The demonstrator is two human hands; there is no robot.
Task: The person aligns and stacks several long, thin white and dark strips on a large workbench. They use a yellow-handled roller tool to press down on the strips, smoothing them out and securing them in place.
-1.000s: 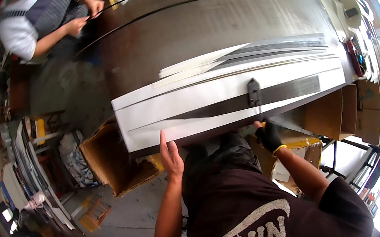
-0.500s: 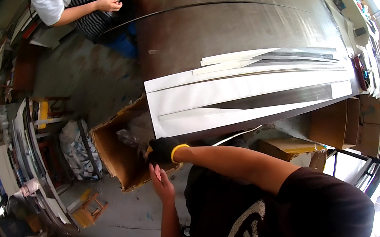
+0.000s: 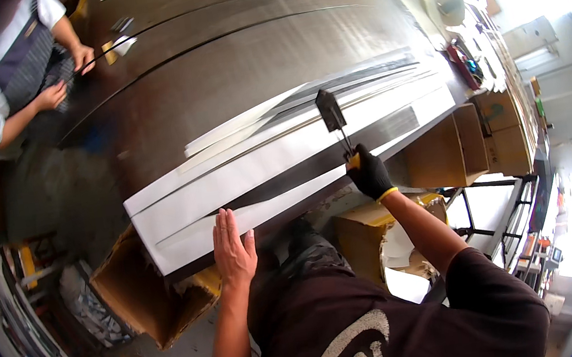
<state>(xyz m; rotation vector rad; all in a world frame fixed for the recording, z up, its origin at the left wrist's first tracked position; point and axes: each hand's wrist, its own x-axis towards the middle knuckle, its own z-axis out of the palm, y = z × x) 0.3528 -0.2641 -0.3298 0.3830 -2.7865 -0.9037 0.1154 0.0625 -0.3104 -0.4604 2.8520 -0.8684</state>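
Observation:
My left hand (image 3: 235, 251) is bare and flat, fingers stretched out, its fingertips at the near edge of a long white sheet (image 3: 161, 220) on the table. My right hand (image 3: 371, 174) wears a black glove with a yellow cuff. It is closed round the yellow handle of a tool (image 3: 330, 110) with thin metal rods and a dark, block-like head; its exact kind I cannot make out. The head is over the white sheet, and contact is unclear. Beside it lie a dark tapered strip (image 3: 374, 131) and several narrow white and grey strips (image 3: 235, 121).
The big dark table (image 3: 213, 65) fills the far side. Across it, a co-worker (image 3: 20, 83) holds a long thin dark strip (image 3: 210, 40). An open cardboard box (image 3: 128, 293) stands below the table's left corner; more boxes (image 3: 441, 147) stand at right.
My right hand has come up from the cardboard box and swung right over the sheet, now with the tool. My left hand has moved up to the table edge. The view has turned.

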